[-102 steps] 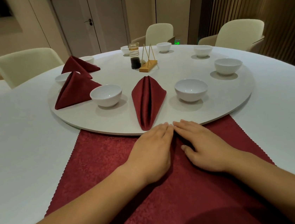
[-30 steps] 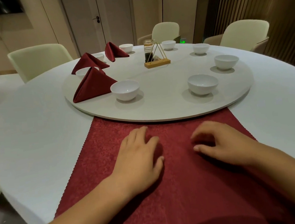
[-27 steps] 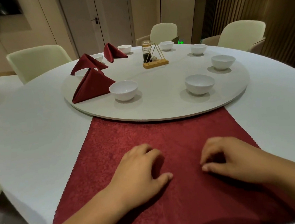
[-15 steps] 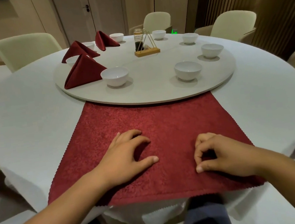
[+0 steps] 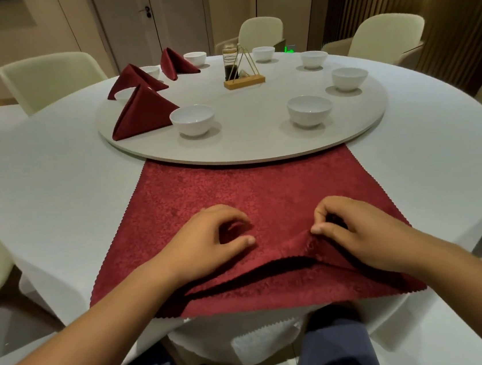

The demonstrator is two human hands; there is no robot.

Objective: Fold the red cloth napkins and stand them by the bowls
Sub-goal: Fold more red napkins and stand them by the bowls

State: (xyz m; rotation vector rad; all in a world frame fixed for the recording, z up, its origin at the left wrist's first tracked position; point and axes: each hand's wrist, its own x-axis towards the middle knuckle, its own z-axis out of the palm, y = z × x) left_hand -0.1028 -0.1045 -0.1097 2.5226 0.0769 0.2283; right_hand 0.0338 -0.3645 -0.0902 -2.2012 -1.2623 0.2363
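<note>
We see the red napkin spread flat at the near edge of the desk, its far side reaching the turntable rim. Right hand pinches the top layer near its near edge, lifting it off a red layer below. Left hand, fingers curled, bunches a small fold. Three folded napkins stand by bowls on the turntable's left side.

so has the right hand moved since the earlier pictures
Yes. The right hand drew back from the turntable rim toward the person and pinches the red napkin near its front edge.
</note>
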